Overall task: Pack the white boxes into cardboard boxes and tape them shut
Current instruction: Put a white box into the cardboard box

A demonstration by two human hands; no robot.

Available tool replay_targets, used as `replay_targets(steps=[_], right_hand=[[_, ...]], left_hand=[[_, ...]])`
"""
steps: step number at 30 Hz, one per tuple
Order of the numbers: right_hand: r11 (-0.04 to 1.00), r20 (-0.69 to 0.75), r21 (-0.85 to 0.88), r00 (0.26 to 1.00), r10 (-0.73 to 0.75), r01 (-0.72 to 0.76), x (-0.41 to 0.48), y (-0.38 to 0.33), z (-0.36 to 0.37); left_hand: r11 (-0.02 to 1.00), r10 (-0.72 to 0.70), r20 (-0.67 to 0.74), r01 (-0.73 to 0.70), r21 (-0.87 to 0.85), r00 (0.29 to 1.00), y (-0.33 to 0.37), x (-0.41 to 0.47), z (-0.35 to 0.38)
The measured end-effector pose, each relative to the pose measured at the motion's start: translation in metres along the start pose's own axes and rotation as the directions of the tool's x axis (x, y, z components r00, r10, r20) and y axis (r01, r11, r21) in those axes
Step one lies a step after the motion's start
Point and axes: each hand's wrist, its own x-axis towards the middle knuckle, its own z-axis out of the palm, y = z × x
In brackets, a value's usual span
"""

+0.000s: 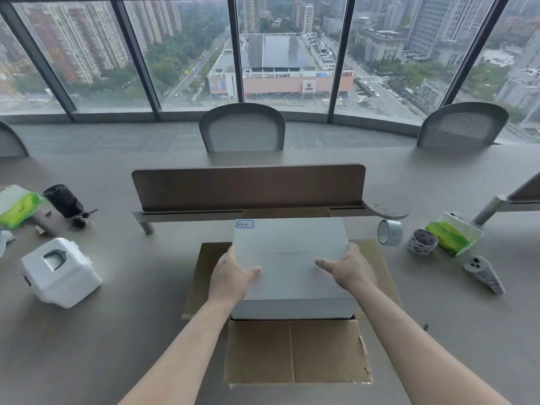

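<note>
my left hand (233, 276) and right hand (349, 270) clasp the white box (289, 258) by its sides, thumbs on top, holding it level over the open cardboard box (295, 352) so it should drop in squarely. tape roll (390, 232) waits nearby.

Clearances as I read them: the white box (289, 258) covers the mouth of the cardboard box (201, 276), whose flaps (295, 350) lie spread left, right and near. The divider panel (248, 187) closes the far side. Bare table (117, 340) lies near left and near right. The tape roll (390, 232) stands just beyond the right flap, and the white foam block (61, 273) well left.
</note>
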Motion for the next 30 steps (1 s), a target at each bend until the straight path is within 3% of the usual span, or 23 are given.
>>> replay_targets(steps=[16, 23, 30], right_hand=[[0.996, 0.102, -0.005, 0.991, 0.084, -0.084, 0.025, 0.034, 0.051], [0.987, 0.113, -0.129, 0.987, 0.113, -0.098, 0.032, 0.033, 0.061], [0.960, 0.177, -0.276, 0.980, 0.095, -0.043, 0.021, 0.027, 0.065]], left_hand=[[0.993, -0.118, 0.132, 0.117, 0.020, 0.984, -0.060, 0.023, 0.048], [0.975, -0.119, 0.126, 0.093, 0.200, 0.985, -0.065, 0.028, 0.055], [0.881, -0.082, 0.308, -0.075, 0.466, 0.948, -0.057, 0.005, 0.062]])
